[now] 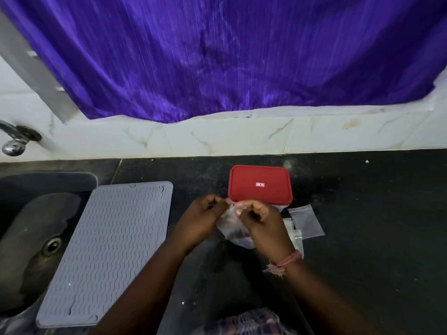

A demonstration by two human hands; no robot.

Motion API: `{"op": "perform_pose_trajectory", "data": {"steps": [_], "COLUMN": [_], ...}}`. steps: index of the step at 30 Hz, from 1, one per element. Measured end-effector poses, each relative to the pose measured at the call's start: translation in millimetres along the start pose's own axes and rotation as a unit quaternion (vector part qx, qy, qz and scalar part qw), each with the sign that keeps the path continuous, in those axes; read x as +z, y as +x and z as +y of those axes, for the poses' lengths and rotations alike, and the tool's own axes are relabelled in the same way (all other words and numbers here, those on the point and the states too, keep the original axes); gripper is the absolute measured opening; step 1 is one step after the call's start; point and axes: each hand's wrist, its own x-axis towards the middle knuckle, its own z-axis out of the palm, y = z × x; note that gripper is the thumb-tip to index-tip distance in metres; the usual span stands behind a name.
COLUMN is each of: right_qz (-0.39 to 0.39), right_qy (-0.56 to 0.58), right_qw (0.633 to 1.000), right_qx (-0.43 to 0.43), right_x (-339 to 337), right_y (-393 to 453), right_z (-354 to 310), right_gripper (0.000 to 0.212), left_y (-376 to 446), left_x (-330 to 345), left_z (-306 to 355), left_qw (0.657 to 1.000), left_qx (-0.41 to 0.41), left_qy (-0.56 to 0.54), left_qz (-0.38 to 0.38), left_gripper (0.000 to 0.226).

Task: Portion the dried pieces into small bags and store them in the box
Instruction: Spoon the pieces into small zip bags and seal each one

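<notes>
Here, at a dark counter (362,274), a person works a small clear bag between two bare hands, going left to right past a steel sink (36,238) and a grey ribbed mat (106,252) lying bare beside it. The left hand (200,218) pinches one end of the bag's mouth between closed fingertips; the right hand (263,226), a pink thread at its wrist, pinches the other end, so each grip is closed on the bag (232,228), which hangs just above the counter with a few dark dried pieces settled at its bottom. Sealing appears to be the step in hand, and it is best done by keeping the pieces low, lining up the two lips and pressing along the strip from one end to the other. Just behind the hands stands the box (260,184), its red lid on; it will likely need opening before the bag goes in. To the right lie more small bags (306,221), flat on the counter.
</notes>
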Motion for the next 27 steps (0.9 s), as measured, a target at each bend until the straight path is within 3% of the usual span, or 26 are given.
{"op": "perform_pose_trajectory", "data": {"steps": [4, 9, 14, 18, 21, 27], "right_qz": [0.069, 0.103, 0.126, 0.143, 0.142, 0.127], "right_qy": [0.059, 0.079, 0.101, 0.084, 0.085, 0.009], "right_qw": [0.995, 0.989, 0.984, 0.984, 0.985, 0.992], "right_qx": [0.031, 0.065, 0.079, 0.061, 0.051, -0.016], "right_x": [-12.1, -23.6, -33.2, -45.5, -54.8, -68.3], "right_y": [2.4, -3.9, -7.4, -8.7, -13.9, -19.1], "right_z": [3.3, 3.6, 4.0, 1.0, 4.0, 2.3], "right_gripper": [0.006, 0.003, 0.01, 0.007, 0.008, 0.013], "left_y": [-3.7, -4.9, -11.4, -12.8, -8.4, -4.5], "left_x": [14.6, 36.2, 62.6, 76.6, 79.7, 86.3], "left_z": [-11.2, -22.4, -20.5, -31.0, -30.6, -6.9], "left_qw": [0.993, 0.984, 0.964, 0.949, 0.947, 0.97], "left_qx": [-0.013, 0.003, -0.043, -0.076, -0.084, -0.002], "left_qy": [-0.115, -0.175, -0.26, -0.303, -0.31, -0.243], "left_qz": [-0.028, 0.044, -0.036, -0.027, -0.014, -0.023], "left_gripper": [0.018, 0.013, 0.023, 0.023, 0.019, 0.038]}}
